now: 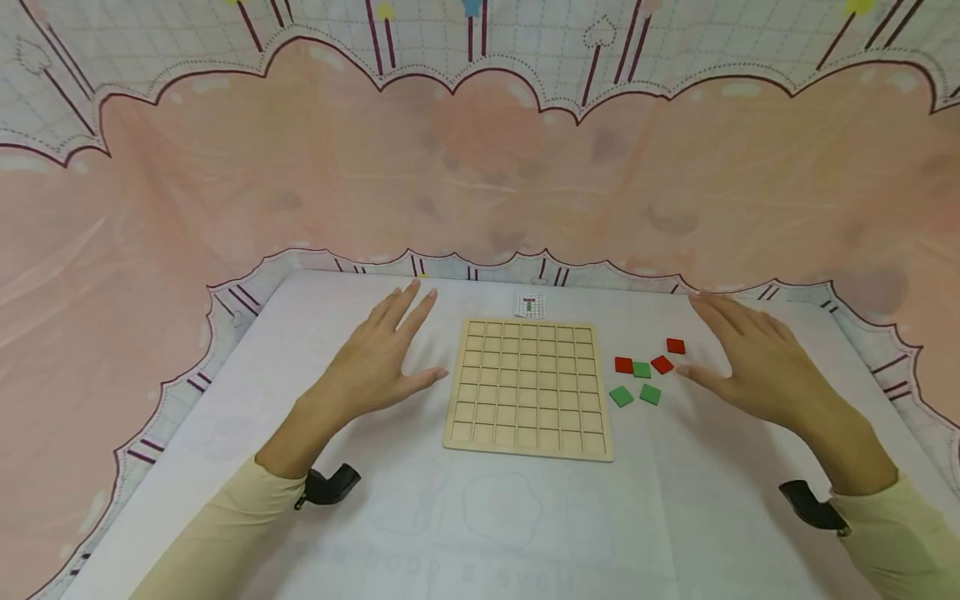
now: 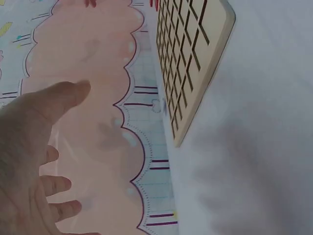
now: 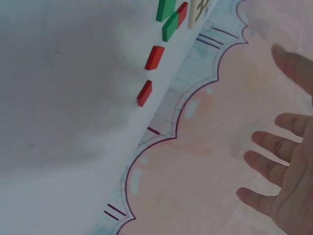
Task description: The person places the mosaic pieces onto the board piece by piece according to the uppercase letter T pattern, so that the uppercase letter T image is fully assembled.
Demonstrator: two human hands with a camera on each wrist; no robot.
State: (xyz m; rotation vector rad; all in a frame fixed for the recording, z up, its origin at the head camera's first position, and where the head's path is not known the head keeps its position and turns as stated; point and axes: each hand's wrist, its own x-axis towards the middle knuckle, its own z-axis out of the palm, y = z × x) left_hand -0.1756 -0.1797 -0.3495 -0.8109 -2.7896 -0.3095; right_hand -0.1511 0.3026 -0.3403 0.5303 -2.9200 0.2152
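A square wooden grid board (image 1: 528,390) lies on the white table, its cells bare. To its right are several loose square tiles, among them a red tile (image 1: 676,346) and a green tile (image 1: 650,394). My left hand (image 1: 378,358) hovers left of the board with fingers spread and holds nothing. On the other side, my right hand (image 1: 757,367) is held over the table just right of the tiles, fingers extended, nothing in it. In the right wrist view, red tiles (image 3: 154,58) and green ones lie apart from the hand (image 3: 288,171).
A small card (image 1: 529,306) printed with a grid and a coloured T-like pattern lies behind the board. The white tabletop (image 1: 525,525) ends at a scalloped border, and a pink patterned cloth (image 1: 480,183) hangs behind it. Each sleeve carries a black wrist camera (image 1: 330,485).
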